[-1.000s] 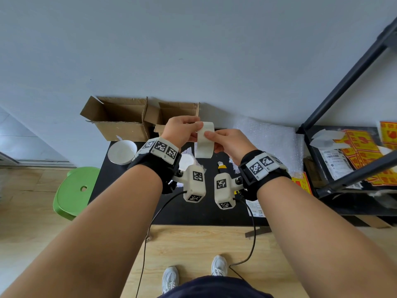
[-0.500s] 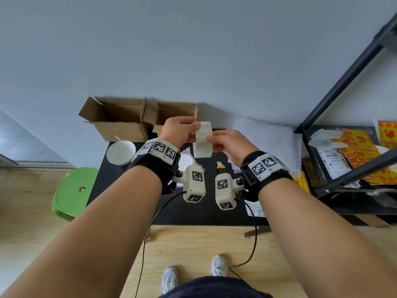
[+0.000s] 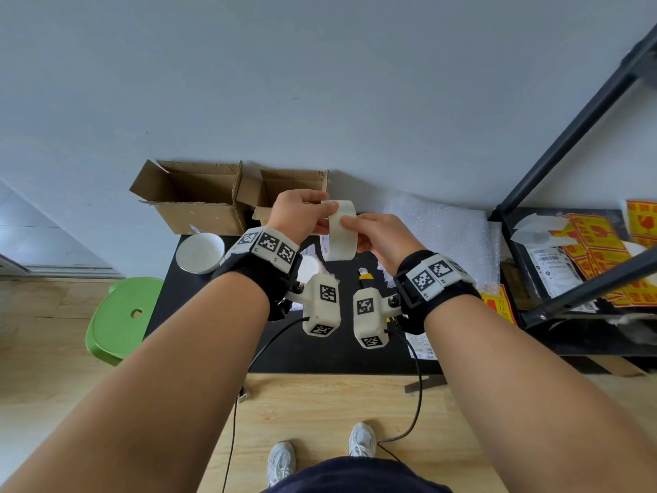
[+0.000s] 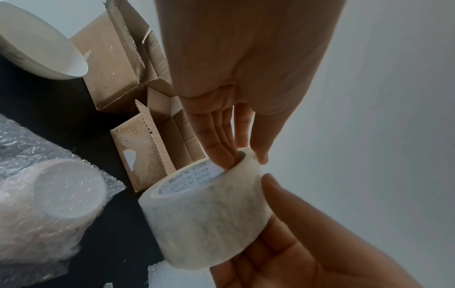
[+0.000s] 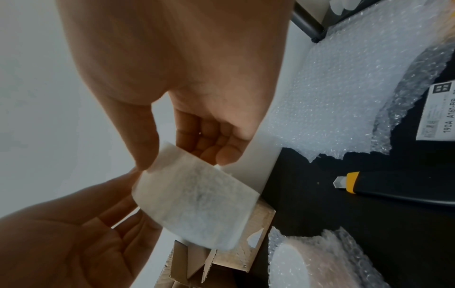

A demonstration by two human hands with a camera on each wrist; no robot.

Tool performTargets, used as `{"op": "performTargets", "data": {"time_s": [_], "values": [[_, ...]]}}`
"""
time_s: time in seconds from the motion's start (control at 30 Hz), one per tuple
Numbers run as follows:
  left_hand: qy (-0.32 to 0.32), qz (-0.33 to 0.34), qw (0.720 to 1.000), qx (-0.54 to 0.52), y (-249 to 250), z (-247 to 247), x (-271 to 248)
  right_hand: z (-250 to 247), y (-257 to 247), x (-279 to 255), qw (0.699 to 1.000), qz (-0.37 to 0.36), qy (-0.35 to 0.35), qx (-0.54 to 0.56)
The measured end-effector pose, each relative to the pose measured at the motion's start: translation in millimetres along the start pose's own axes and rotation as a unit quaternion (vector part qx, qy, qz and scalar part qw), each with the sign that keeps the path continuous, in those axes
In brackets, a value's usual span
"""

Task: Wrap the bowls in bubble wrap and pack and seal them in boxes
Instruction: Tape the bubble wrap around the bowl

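Centre of the head view: both hands raise a tape roll (image 3: 339,231) above the black table (image 3: 199,316). The left hand (image 3: 297,217) grasps the roll with its fingers (image 4: 218,148) hooked inside the core and its thumb on the outer face. The right hand (image 3: 378,238) grasps the opposite side, its thumb (image 5: 139,134) pressed on the outer band and its curled fingers behind the edge. No free tape end shows in any view.

One bowl, already wrapped (image 4: 59,196), lies at lower left of the left wrist view, beside the smaller open box (image 4: 152,144). A bare bowl (image 3: 200,252) sits at left of centre in the head view, before the larger open box (image 3: 193,199). Bubble wrap (image 3: 437,233) lies right of centre, and a knife (image 5: 393,188) rests on the table at the right edge of the right wrist view.

Likely step: locating the tape's end. Risks: a clear film end is hard to find and may split into a narrow strip if picked at one corner; a peeled length may fold onto itself. The knife's exposed blade lies beneath the hands, a hazard when reaching down.
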State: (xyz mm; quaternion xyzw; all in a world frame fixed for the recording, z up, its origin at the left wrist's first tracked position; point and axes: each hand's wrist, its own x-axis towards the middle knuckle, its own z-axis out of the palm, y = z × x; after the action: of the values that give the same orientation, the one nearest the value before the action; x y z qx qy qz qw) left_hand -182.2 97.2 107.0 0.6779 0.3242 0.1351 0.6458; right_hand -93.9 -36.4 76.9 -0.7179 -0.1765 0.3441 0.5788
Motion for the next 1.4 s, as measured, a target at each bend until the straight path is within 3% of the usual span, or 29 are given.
{"op": "performTargets", "data": {"time_s": [0.37,0.53,0.77,1.17,1.4], "values": [[-0.009,-0.062,0.997,-0.043,-2.6,-6.6,3.1,2.6,-4.7,-1.8,0.999,-0.009,-0.035,-0.021],[-0.008,-0.041,0.999,-0.031,-1.3,-6.6,3.6,3.9,-8.3,-2.5,1.000,0.000,-0.020,-0.005],[0.004,0.021,1.000,0.019,5.9,5.8,0.1,8.8,-21.0,-6.6,0.997,0.044,0.058,0.015],[0.005,0.030,0.999,0.028,8.6,4.3,2.3,9.5,-21.6,-10.9,0.999,0.027,0.045,-0.007],[0.002,0.032,0.999,0.035,9.5,5.5,2.2,8.9,-26.9,-15.3,0.997,0.037,0.070,0.011]]}}
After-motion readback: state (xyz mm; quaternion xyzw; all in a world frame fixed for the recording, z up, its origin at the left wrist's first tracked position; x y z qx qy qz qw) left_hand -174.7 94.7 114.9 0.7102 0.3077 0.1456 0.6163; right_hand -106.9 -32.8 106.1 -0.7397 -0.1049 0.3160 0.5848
